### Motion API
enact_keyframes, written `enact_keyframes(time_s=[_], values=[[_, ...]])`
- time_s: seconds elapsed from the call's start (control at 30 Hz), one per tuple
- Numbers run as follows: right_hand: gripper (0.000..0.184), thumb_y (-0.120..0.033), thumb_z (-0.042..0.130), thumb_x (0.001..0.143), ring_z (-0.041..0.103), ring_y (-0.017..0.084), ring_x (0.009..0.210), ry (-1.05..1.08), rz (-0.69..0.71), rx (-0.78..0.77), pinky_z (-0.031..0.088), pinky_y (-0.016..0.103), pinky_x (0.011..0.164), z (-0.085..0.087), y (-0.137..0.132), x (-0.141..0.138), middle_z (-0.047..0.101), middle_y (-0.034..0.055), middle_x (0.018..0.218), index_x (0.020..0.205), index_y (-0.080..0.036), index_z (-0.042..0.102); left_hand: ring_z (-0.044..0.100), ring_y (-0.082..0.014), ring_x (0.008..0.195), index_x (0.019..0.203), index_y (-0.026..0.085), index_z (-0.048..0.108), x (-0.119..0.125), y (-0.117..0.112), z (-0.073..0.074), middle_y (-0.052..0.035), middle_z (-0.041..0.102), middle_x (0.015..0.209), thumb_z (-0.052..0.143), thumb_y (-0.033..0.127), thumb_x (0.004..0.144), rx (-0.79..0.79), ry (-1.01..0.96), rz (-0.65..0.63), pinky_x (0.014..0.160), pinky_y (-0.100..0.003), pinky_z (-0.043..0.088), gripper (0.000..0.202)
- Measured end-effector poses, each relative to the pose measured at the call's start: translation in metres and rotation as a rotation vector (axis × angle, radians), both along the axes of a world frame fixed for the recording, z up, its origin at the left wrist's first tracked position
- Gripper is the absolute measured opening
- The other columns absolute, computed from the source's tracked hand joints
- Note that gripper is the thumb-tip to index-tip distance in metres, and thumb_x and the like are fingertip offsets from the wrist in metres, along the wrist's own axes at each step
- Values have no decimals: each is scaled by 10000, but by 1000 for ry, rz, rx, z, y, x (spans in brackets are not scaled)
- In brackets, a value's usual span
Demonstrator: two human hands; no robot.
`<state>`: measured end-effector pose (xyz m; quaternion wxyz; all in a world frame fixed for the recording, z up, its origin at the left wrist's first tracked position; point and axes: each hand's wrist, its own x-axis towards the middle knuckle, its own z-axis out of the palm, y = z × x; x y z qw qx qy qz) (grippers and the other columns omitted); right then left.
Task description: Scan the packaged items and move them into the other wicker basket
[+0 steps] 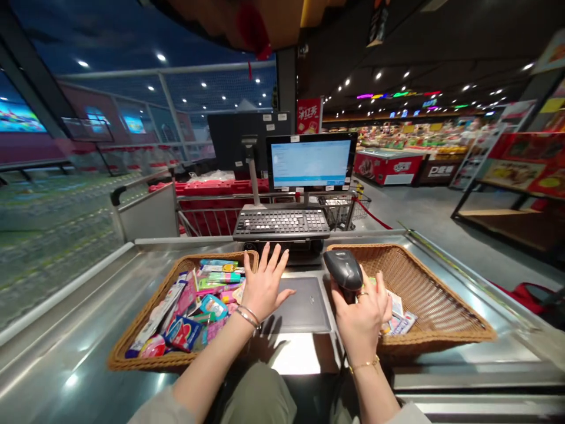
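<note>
your right hand [359, 321] curls round the scanner [344, 270], probably light, rigid, best gripped low; your left hand [263, 287] spreads wide, empty.

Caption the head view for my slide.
Right hand holds a scanner; open left hand is near a basket of packets on a counter.

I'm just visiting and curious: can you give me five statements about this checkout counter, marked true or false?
1. The right hand holds a black plastic handheld scanner. True.
2. The left hand is clenched in a fist. False: its fingers are spread open.
3. The left brown wicker basket shows more packages than the right brown wicker basket. True.
4. The rectangular black keyboard lies inside a basket. False: it is beyond both baskets.
5. The black-framed monitor is lit. True.
</note>
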<state>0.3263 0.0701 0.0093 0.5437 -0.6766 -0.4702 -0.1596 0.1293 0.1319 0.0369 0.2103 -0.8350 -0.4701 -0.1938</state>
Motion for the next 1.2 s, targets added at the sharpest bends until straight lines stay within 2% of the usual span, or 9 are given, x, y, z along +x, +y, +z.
enact_keyframes(time_s=[0.37,0.53,0.67,0.8,1.03,1.2], values=[[363,-413,573,822,344,339,1380,-35,135,-50,178,602,1107,-7,6,-38,628,131,1270,1074,-167,660,131,-369,1477,1518,217,249,-102,-11,-16,-158,265,1570,531,588,851,-59,73,189,1097,-735,-58,813],[359,-426,551,830,344,337,1376,-31,167,-64,180,612,1098,-10,7,-50,629,133,1261,1061,-175,663,118,-379,1477,1503,246,296,-137,-18,-23,-145,281,1568,539,567,851,-87,82,250,1096,-741,-38,766],[393,-422,552,833,351,339,1371,-46,179,-64,181,610,1095,-13,8,-56,634,130,1256,1122,-169,634,130,-385,1474,1497,264,308,-155,-25,-28,-133,263,1577,524,562,860,-119,87,272,1079,-756,-53,736],[387,-449,549,836,355,344,1370,-55,184,-77,195,600,1089,-14,7,-60,627,125,1273,1090,-173,646,155,-383,1470,1458,294,386,-169,-33,-31,-115,249,1584,540,598,842,-160,110,272,1070,-752,-92,705],[393,-479,528,834,365,347,1365,-58,189,-83,179,601,1089,-15,8,-62,637,131,1253,1037,-173,668,174,-380,1466,1376,418,473,-190,-52,-28,-59,259,1588,546,626,831,-234,102,227,1046,-772,-88,587],[385,-475,549,831,361,340,1371,-82,192,-80,190,592,1092,-17,8,-62,642,124,1250,1039,-174,668,187,-400,1458,1273,482,559,-205,-54,-27,-36,345,1557,654,587,772,-329,91,197,1019,-789,-91,520]])
